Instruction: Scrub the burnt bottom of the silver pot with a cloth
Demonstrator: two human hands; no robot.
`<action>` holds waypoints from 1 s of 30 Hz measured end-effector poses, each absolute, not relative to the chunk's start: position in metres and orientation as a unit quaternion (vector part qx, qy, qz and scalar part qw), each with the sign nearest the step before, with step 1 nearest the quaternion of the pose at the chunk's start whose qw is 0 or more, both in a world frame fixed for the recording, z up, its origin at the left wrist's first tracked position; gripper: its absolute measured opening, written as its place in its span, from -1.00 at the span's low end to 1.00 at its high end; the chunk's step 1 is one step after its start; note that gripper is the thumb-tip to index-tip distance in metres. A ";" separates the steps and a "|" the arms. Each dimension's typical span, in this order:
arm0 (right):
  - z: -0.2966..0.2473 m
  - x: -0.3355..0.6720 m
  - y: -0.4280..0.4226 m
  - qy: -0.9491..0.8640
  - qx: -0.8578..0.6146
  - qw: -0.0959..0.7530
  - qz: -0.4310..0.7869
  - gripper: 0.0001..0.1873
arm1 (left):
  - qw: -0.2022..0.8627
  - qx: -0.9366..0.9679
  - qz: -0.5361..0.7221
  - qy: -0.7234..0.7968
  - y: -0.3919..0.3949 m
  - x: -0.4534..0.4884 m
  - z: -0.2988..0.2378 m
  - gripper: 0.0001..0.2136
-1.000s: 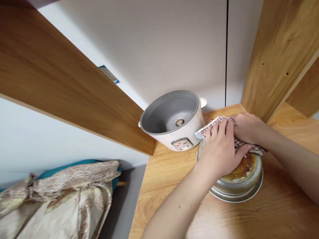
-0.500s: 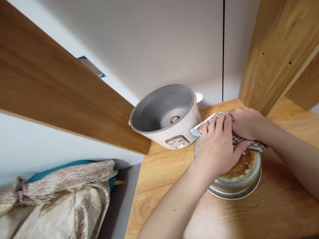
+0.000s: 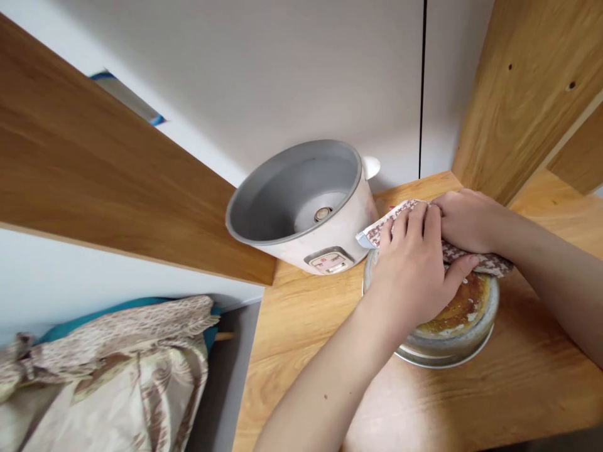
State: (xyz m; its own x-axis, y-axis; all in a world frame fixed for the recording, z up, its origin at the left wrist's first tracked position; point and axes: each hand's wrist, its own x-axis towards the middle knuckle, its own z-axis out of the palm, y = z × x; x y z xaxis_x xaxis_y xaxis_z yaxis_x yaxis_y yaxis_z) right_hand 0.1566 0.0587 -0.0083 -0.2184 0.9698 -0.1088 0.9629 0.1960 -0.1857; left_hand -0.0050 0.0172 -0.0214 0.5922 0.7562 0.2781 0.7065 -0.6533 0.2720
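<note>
An upside-down metal pot [image 3: 452,342] rests on the wooden surface, its round base stained brown and scorched. A folded cloth [image 3: 384,226] with a brown-and-white pattern and a pale blue edge lies across the far part of that base. My left hand [image 3: 414,270] bends its fingers over the cloth, with its thumb stretched out over the pot's base. Beside it, my right hand [image 3: 471,220] is closed and pressed down on the cloth; its fingertips are hidden. Left of the pot stands a white rice cooker [image 3: 296,248], lidless, with a grey inside.
The wooden surface [image 3: 301,339] ends at a left edge above a grey floor. A thick wooden beam [image 3: 117,169] slants along the left, and a wooden post [image 3: 494,113] rises at the right. White panels stand behind. Patterned fabric [image 3: 132,383] lies at lower left.
The view has shifted slightly, so the cooker and pot sit a little higher in the picture. Both hands keep nearly the same hold on the cloth over the pot.
</note>
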 end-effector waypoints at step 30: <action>-0.006 0.157 0.055 -0.753 -0.648 0.020 0.117 -0.60 | 0.058 0.889 0.159 0.425 0.013 -0.003 -0.014 -0.28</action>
State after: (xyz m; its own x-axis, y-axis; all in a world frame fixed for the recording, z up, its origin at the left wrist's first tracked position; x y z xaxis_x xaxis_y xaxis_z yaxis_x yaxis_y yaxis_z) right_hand 0.1568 0.0547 -0.0056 -0.1599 0.9796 -0.1217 0.9705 0.1335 -0.2009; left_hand -0.0030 0.0127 -0.0143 0.5876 0.7748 0.2335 0.7378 -0.6314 0.2387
